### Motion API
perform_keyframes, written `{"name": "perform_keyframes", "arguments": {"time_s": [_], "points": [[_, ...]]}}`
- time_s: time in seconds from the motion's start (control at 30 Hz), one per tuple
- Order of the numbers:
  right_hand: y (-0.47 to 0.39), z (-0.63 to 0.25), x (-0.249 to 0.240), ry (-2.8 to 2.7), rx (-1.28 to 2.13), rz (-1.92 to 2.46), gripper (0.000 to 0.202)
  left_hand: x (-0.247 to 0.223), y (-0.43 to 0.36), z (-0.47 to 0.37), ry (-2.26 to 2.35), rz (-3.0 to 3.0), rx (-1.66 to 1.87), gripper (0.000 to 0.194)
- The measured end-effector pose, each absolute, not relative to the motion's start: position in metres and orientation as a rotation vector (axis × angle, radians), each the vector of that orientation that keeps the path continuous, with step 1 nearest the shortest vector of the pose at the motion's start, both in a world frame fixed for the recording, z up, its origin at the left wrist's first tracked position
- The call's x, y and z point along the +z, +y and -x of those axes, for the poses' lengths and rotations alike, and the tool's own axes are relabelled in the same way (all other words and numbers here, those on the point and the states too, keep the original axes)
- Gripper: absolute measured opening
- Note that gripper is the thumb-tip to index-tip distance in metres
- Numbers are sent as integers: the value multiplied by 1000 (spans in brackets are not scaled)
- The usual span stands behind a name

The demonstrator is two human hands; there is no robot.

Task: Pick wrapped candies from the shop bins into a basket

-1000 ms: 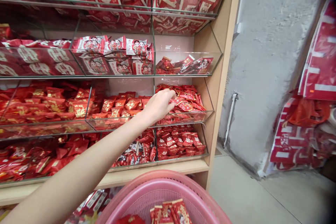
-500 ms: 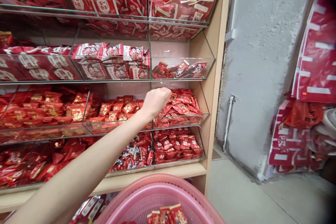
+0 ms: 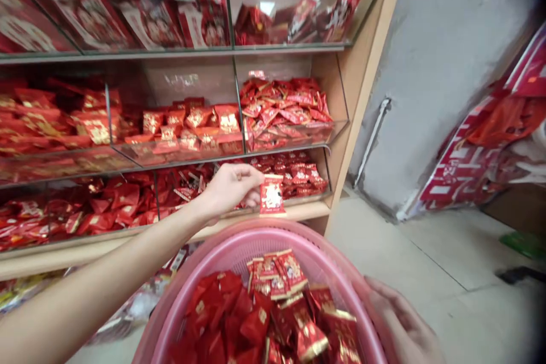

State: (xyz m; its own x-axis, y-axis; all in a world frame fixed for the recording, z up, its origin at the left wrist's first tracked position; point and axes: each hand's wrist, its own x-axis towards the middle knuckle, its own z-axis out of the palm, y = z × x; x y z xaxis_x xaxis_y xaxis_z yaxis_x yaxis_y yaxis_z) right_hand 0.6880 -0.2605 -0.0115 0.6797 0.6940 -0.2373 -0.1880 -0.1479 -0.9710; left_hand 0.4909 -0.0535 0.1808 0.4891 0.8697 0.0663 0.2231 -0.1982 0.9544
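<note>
Pinched between the thumb and fingers of my left hand (image 3: 234, 189) is a small red candy packet (image 3: 272, 195) with gold print. It hangs just above the far rim of a pink plastic basket (image 3: 273, 230). My right hand (image 3: 401, 318) grips the basket's right rim, its fingers wrapped around the outside. Inside the basket, gold-edged red packets (image 3: 279, 273) lie toward the back, dark red wrapped pieces (image 3: 222, 313) on the left and shiny red-gold packets (image 3: 307, 330) on the right.
Ahead stands a wooden shelf (image 3: 367, 68) with glass-fronted bins of red candy packets (image 3: 285, 108). Below its bottom board (image 3: 106, 247) are more bagged goods. To the right are a grey wall (image 3: 435, 68), hanging red bags (image 3: 460, 165) and tiled floor (image 3: 384, 256).
My left hand has come down from the upper right bin toward the basket, now visibly holding a packet. The view has tilted down, showing more of the basket and my right hand.
</note>
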Motion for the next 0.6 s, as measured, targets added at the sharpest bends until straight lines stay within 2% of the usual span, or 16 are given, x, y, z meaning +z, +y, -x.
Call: {"name": "perform_keyframes", "arguments": {"time_s": [0.1,0.27,0.4,0.6], "points": [[-261,-687,-6,-370,865,1513,57,122,-58,-485,1080,-1585,498,13],[-260,-683,-3,-330,878,1480,57,60,-61,-493,1055,-1506,347,17],[-261,-684,-4,-347,866,1469,55,40,-56,-490,1084,-1626,259,18],[-262,-686,-1,-344,855,1522,55,35,-51,-472,1159,-1708,207,16]]}}
